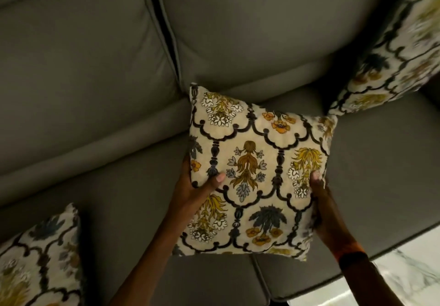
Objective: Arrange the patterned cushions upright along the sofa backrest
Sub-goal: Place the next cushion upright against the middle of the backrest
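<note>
A cream cushion with black arches and yellow, orange and blue flowers hovers over the grey sofa seat, its face turned up toward me. My left hand grips its left edge, thumb on top. My right hand grips its right edge. Its top corner reaches the crease below the backrest. A second patterned cushion leans upright against the backrest at the upper right. A third patterned cushion lies on the seat at the lower left.
The grey leather sofa fills the view, with a dark gap between two back sections. A pale marbled floor shows past the seat's front edge at the lower right. A dark band sits on my right wrist.
</note>
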Available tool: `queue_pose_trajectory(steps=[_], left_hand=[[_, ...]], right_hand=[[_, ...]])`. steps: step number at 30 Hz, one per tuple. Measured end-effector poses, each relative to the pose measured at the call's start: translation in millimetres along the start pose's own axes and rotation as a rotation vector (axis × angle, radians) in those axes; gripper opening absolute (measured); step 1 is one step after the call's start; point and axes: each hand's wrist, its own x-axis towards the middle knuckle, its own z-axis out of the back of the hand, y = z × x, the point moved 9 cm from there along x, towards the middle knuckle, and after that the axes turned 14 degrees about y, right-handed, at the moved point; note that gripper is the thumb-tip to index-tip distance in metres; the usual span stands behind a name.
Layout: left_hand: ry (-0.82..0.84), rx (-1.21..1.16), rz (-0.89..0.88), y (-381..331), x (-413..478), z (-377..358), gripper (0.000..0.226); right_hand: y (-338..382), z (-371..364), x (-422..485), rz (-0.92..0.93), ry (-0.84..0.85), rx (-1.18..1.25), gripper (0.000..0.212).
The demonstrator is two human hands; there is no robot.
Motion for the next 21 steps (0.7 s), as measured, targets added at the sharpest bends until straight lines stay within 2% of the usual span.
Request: queue_pose_trajectory(steps=[6, 10, 12, 13, 16, 19, 20, 21], left_hand=[[0.022, 0.009, -0.097, -43, 34, -26, 0.089], [-0.061, -0.007, -0.216, -74, 45, -36, 0.122], [-0.085, 0.03, -0.246, -86, 57, -41, 0.111], [-0.097, 0.058, -0.268, -91, 63, -45, 0.105], [-0.085, 0.133, -0.303, -93, 85, -57, 0.093], [-0.017, 0.184, -0.25, -82, 105, -71, 0.07], [-0.018, 0.183, -0.237, -76, 108, -71, 0.065], [-0.028, 0.178, -0.239, -75, 109, -70, 0.064]], right_hand=[[100, 17, 36, 0.208, 0.015, -0.117, 0.058], [145, 31, 62, 0.272, 0.022, -0.107, 0.069], [171, 39, 76, 0.316, 0.015, -0.13, 0.082], [182, 39, 84, 0.314, 0.031, -0.147, 0.08], [198, 41, 120, 0.296, 0.143, -0.217, 0.049], [194, 47, 137, 0.308, 0.265, -0.184, 0.049], [189, 50, 143, 0.293, 0.269, -0.231, 0.046], [187, 50, 152, 0.269, 0.204, -0.29, 0.047]])
